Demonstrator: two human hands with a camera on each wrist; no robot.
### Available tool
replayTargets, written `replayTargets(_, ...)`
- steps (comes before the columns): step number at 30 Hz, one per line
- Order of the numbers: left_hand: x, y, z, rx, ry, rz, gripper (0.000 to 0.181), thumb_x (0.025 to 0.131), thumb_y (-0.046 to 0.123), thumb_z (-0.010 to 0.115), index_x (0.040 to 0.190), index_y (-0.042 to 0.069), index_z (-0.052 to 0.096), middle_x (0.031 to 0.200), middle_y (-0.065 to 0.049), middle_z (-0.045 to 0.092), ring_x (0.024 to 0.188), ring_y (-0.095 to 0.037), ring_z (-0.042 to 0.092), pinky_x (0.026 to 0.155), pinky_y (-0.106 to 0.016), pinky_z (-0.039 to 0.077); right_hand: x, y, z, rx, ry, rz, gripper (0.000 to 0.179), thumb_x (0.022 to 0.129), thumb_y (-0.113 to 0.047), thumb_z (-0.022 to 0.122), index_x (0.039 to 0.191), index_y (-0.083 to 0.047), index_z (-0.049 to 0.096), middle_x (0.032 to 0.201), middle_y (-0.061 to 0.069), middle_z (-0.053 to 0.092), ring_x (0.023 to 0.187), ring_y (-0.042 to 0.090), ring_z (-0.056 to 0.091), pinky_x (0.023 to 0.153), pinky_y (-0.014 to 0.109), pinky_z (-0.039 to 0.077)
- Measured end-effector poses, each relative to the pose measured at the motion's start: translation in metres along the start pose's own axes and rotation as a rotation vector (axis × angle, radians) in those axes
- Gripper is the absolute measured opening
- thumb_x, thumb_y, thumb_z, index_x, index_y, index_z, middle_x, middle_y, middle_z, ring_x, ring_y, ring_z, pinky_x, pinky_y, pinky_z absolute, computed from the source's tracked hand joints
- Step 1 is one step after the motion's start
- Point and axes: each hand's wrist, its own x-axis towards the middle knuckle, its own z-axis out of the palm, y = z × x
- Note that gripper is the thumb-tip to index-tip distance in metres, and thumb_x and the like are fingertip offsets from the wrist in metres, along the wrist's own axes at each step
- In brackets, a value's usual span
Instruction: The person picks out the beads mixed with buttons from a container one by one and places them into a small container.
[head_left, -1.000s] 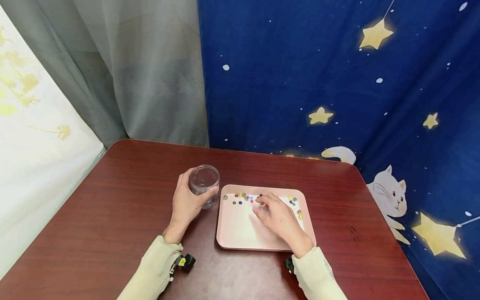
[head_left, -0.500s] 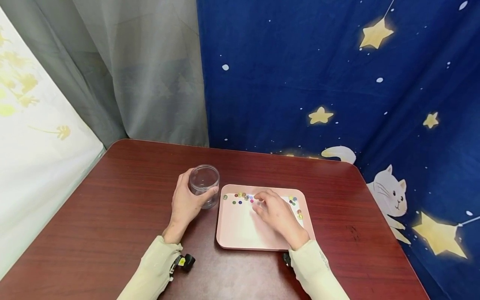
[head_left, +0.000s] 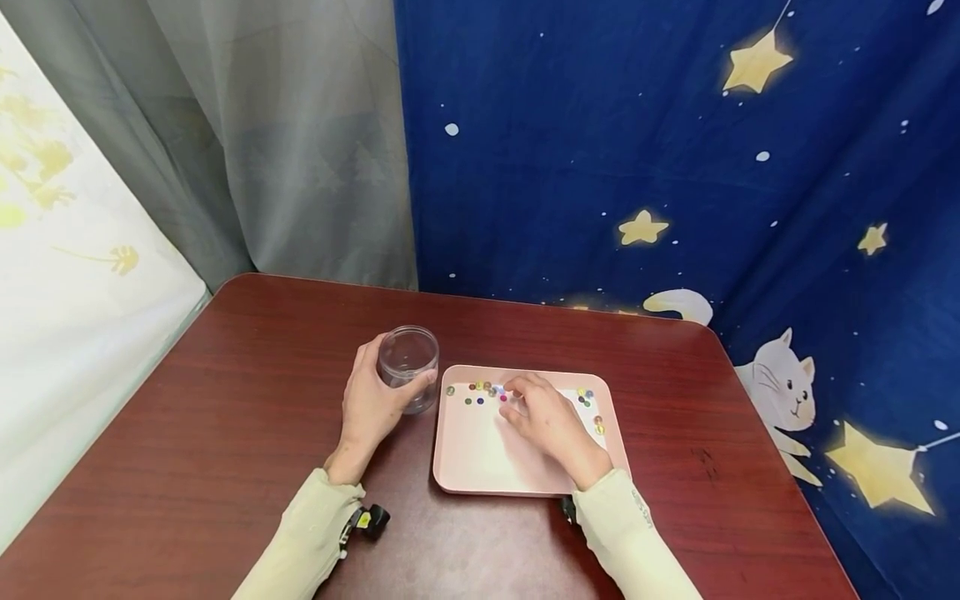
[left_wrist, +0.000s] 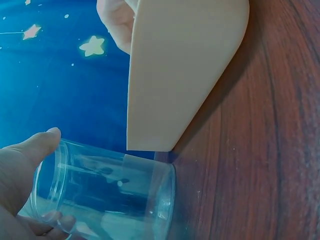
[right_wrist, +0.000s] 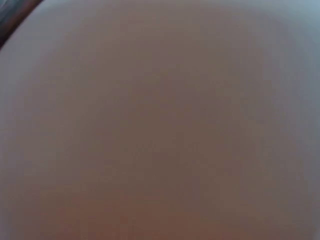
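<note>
My left hand (head_left: 369, 410) grips a clear plastic jar (head_left: 408, 360) by its upper part, thumb on the near right side and fingers round the far left. The jar stands upright on the table, open at the top, with no marbles visible inside. To its right lies a pink tray (head_left: 476, 477) with small coloured glass marbles along its far and right sides. Over the tray's far half is my right hand (head_left: 551, 423), fingers bent and thumb apart, fingertips right by a pink marble (head_left: 503, 398). Nothing shows between them. Blur fills the right wrist view.
Near the tray's far left corner sits a greenish marble (head_left: 450, 390), and a few more marbles (head_left: 599, 425) lie along its right wall. The dark red table (head_left: 277, 375) reaches back to a grey curtain (head_left: 322, 167) and a blue star-patterned curtain (head_left: 525, 167).
My right hand has shifted a little to the left over the tray, toward the pink marble. The left hand and the jar have stayed in place.
</note>
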Motion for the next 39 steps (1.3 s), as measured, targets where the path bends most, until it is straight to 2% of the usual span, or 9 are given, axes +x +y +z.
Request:
replayTargets(13, 0.002, 0.001, 0.001, 0.012, 0.003, -0.002, 0.087, 0.076, 0.047, 0.092, 0.15, 0.023, 0.052, 0.142, -0.006, 0.057, 0.126, -0.03, 0.06, 0.105, -0.057, 0.048, 0.001, -0.011, -0.02, -0.007, -0.039, 0.041, 0.034, 0.095, -0.027, 0.077, 0.125, -0.013, 0.071, 0.117, 0.008, 0.07, 0.107, 0.025, 0.068, 0.089, 0.045, 0.057)
replayTargets(23, 0.001, 0.002, 0.001, 0.013, -0.014, -0.012, 0.089, 0.077, 0.049, 0.091, 0.151, 0.024, 0.05, 0.143, -0.006, 0.056, 0.127, -0.03, 0.06, 0.106, -0.058, 0.048, 0.002, -0.014, -0.028, -0.018, -0.049, 0.057, 0.033, 0.095, -0.028, 0.077, 0.124, -0.013, 0.071, 0.114, 0.009, 0.071, 0.103, 0.024, 0.069, 0.088, 0.045, 0.057)
replayTargets(39, -0.003, 0.003, -0.002, 0.014, -0.013, -0.032, 0.088, 0.077, 0.05, 0.091, 0.151, 0.025, 0.05, 0.145, -0.005, 0.055, 0.128, -0.029, 0.059, 0.107, -0.059, 0.047, 0.011, -0.014, -0.034, -0.033, -0.051, 0.014, 0.03, 0.095, -0.025, 0.078, 0.121, -0.012, 0.073, 0.112, 0.008, 0.071, 0.104, 0.025, 0.07, 0.086, 0.044, 0.057)
